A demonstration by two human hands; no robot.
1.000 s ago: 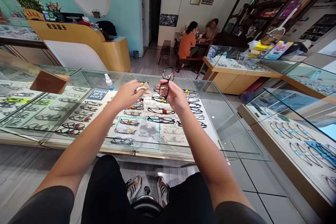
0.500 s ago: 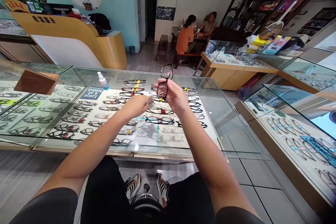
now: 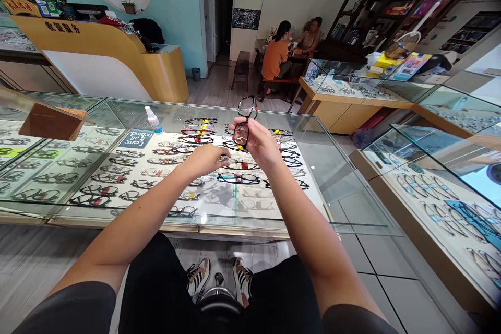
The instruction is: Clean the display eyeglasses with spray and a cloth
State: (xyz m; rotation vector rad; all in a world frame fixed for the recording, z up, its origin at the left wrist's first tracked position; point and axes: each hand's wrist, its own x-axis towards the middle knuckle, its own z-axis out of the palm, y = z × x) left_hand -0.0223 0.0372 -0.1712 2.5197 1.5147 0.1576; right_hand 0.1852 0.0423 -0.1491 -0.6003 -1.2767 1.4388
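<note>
My right hand (image 3: 263, 142) holds a pair of dark-framed eyeglasses (image 3: 241, 134) upright on end above the glass counter, one lens over the other. Thumb and fingers pinch the frame near the lower lens. To the left, my left hand (image 3: 209, 159) hovers low over the counter with its fingers curled together. A small greyish bit shows at its fingertips, too small to name. Under both hands, rows of eyeglasses (image 3: 238, 179) lie on the white display bed inside the counter, several with red or yellow tags.
A white spray bottle (image 3: 153, 120) with a blue label stands on the glass counter (image 3: 282, 223), near a blue sign (image 3: 138, 139). A wooden-framed mirror or panel (image 3: 52, 121) juts in at left. More showcases (image 3: 430, 188) line the right. Two people sit at a far table.
My left hand has turned slightly and sits a little lower, showing the greyish bit at its fingertips. The eyeglasses in my right hand have barely moved. The view has shifted slightly.
</note>
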